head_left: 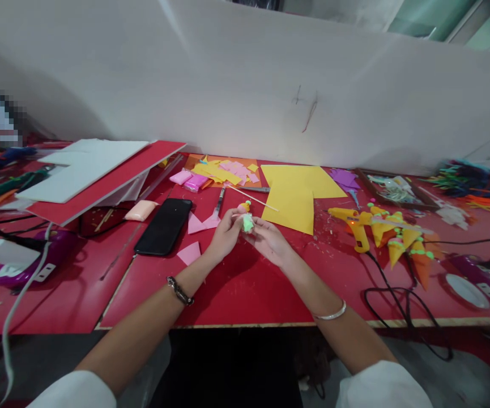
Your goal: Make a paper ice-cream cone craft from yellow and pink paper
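Both hands meet above the red table, near the middle of the view. My left hand (pixel 226 230) has its fingers closed around a small craft piece with an orange and pink top (pixel 245 207). A light green lump (pixel 248 222) sits between the two hands, pinched by the fingers of my right hand (pixel 269 241). How the green lump joins the orange and pink piece is too small to tell. Just beyond the hands, a thin stick (pixel 254 198) lies slanted toward a yellow sheet (pixel 291 198).
On the left are a black phone (pixel 163 226), pink paper pieces (pixel 190 253), a pale clay packet (pixel 141 210) and stacked boards (pixel 87 170). To the right lie a yellow glue gun (pixel 355 226), its black cable, small yellow and orange cones (pixel 397 243) and a tray (pixel 429 203).
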`<state>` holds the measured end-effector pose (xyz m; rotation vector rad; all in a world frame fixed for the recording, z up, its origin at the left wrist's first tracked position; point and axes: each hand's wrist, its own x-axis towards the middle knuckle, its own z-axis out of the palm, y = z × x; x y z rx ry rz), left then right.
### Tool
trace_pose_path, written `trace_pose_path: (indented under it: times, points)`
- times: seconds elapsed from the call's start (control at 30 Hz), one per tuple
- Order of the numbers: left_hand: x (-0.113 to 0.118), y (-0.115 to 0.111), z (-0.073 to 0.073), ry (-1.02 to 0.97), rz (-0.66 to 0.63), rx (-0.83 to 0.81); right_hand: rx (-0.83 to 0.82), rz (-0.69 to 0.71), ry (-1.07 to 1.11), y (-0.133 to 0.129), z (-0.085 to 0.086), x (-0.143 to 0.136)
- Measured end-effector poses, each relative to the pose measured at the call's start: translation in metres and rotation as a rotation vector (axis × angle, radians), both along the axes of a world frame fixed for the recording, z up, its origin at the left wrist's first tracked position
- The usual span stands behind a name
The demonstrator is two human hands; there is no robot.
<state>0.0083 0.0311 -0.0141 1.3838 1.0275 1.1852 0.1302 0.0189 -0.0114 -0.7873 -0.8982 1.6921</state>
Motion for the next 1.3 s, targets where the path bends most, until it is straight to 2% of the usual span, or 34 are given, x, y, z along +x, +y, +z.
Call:
trace_pose_path:
  times: [0.2, 0.37, 0.47, 0.57, 0.77, 0.9, 1.0, 1.1, 1.17, 1.23, 1.3]
  points:
    - [-0.005, -0.001, 0.001, -0.051, -0.055, -0.026, 0.03, 0.125, -0.034, -0.005, 0.005, 0.003]
    - [-0.01, -0.001, 0.005, -0.043, -0.181, -0.038, 0.029, 0.254, -0.076, -0.008, 0.005, 0.012]
    - [-0.014, 0.001, 0.007, -0.043, -0.247, -0.049, 0.037, 0.246, -0.065, -0.008, 0.005, 0.013]
    - [-0.016, 0.003, 0.008, -0.094, -0.261, -0.07, 0.022, 0.237, -0.012, -0.012, 0.007, 0.011]
    - [-0.018, 0.0, 0.006, -0.17, -0.433, -0.209, -0.071, 0.333, 0.079, -0.02, 0.013, 0.012]
    - [-0.02, -0.002, 0.006, -0.158, -0.462, -0.241, -0.171, 0.297, 0.055, -0.02, 0.008, 0.016]
    - [-0.021, 0.001, 0.005, -0.157, -0.43, -0.232, -0.18, 0.318, 0.046, -0.017, 0.006, 0.016]
    - [-0.023, 0.005, 0.004, -0.2, -0.303, -0.166, -0.104, 0.331, 0.077, -0.014, 0.008, 0.013]
    - [-0.025, 0.005, 0.007, -0.179, -0.191, -0.018, -0.051, 0.352, 0.068, -0.012, 0.01, 0.012]
    - [-0.027, 0.003, 0.012, -0.037, -0.115, 0.213, -0.015, 0.394, 0.042, -0.011, 0.01, 0.012]
    - [-0.028, 0.0, 0.017, 0.197, -0.116, 0.413, -0.008, 0.409, 0.031, -0.011, 0.009, 0.012]
